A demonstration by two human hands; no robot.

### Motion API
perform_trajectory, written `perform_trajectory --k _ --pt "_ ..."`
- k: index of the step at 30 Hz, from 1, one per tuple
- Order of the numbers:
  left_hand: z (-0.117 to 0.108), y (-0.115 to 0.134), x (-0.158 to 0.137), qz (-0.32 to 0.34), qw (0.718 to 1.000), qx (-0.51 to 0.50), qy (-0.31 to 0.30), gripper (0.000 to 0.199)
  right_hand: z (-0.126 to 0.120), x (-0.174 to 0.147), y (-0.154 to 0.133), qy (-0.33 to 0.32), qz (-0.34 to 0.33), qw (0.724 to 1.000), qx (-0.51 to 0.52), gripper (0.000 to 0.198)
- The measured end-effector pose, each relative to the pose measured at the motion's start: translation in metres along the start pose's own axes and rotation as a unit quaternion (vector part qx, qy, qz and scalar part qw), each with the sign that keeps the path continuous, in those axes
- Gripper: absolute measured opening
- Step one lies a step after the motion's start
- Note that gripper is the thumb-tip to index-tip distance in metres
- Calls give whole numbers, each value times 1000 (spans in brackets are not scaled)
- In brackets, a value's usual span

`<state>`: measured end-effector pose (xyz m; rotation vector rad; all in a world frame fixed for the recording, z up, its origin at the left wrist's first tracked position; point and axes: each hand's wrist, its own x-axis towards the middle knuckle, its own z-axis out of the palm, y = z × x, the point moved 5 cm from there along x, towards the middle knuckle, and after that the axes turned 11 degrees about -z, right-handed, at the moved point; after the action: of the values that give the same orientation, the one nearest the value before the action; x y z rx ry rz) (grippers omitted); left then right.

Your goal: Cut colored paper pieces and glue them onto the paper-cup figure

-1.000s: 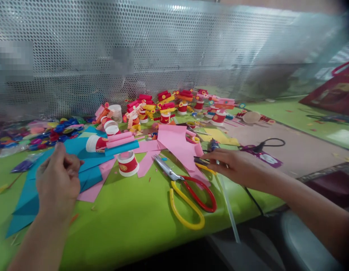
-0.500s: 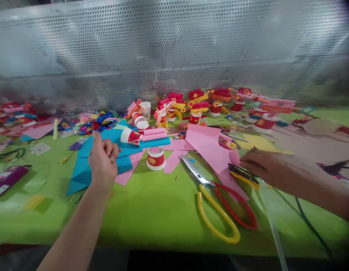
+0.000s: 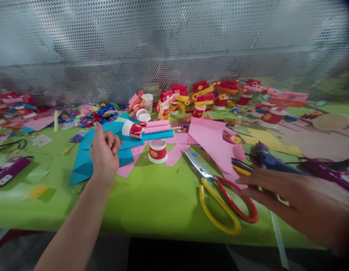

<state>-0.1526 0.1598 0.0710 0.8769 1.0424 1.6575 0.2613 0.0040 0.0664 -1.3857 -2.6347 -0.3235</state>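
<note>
My left hand [image 3: 104, 154], thumb raised and fingers curled, hovers over sheets of blue paper [image 3: 84, 163]; whatever its palm may hold is hidden. Low on the right, my right hand [image 3: 290, 195] is blurred, with fingers stretched out beside a black and yellow hand tool [image 3: 242, 168] and near the scissors' red handle. The large scissors [image 3: 201, 169] lie with blades nearly closed, pointing away. A cut red and white paper cup [image 3: 158, 153] stands mid-table. Behind it, a tipped cup [image 3: 132, 130] adjoins pink paper rolls [image 3: 156, 126] and a blue roll [image 3: 158, 135].
Pink paper [image 3: 208, 139] lies behind the scissors. A dark blue glue gun [image 3: 269, 157] and a purple corded device [image 3: 329, 171] are at right; another purple device [image 3: 12, 171] is at left. A translucent stick [image 3: 279, 241] overhangs the front edge. Several paper-cup models [image 3: 198, 110] line the metal mesh.
My right hand has moved down and toward me, away from the black and yellow tool, uncovering the dark blue glue gun. The left hand keeps its curled pose. The view has shifted slightly.
</note>
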Motion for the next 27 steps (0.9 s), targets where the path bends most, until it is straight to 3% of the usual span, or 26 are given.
perform_trajectory --k 5,7,11,14,21,27 --pt "-6 -1 5 22 999 -16 22 71 -11 9 -77 85 -59 994 16 28" --pt "-8 -1 8 23 999 -27 33 71 -11 20 -111 129 -84 984 93 23" --pt "-11 -3 10 -16 997 -49 65 59 5 48 -158 130 -73 960 238 22" --pt "-12 -4 9 -39 994 -60 86 39 12 68 -175 190 -73 934 294 20" --pt "-17 -2 8 -49 983 -106 144 17 47 97 -185 189 -69 925 323 19" --pt "-21 -5 8 -36 989 -83 118 31 55 103 -184 186 -65 913 356 17"
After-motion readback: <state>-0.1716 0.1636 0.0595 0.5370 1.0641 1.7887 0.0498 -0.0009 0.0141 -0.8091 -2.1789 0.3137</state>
